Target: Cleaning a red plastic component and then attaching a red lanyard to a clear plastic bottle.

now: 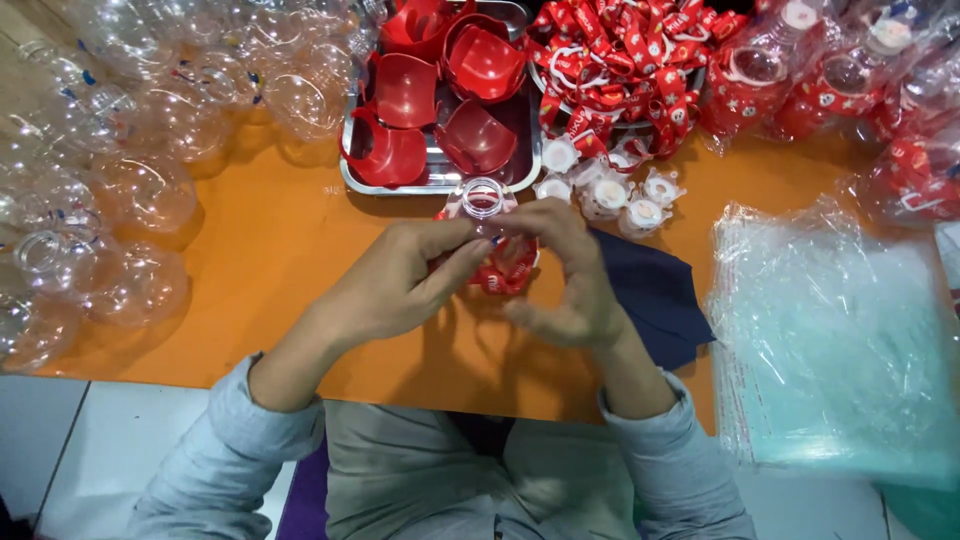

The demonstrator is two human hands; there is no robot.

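Both hands clasp one clear bottle (487, 205) over the orange table (270, 250): left hand (395, 285) pinching its side, right hand (565, 275) wrapped over a red ribbon (505, 272) at its body. Likely risks: the smooth plastic slipping, or an elbow nudging the loose white caps (610, 190) just beyond.

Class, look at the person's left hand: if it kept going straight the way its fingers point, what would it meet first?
The left hand points right and slightly up, at the clear bottle with red strap it already grips; straight beyond that it would probably meet the right hand, though depth is unclear.
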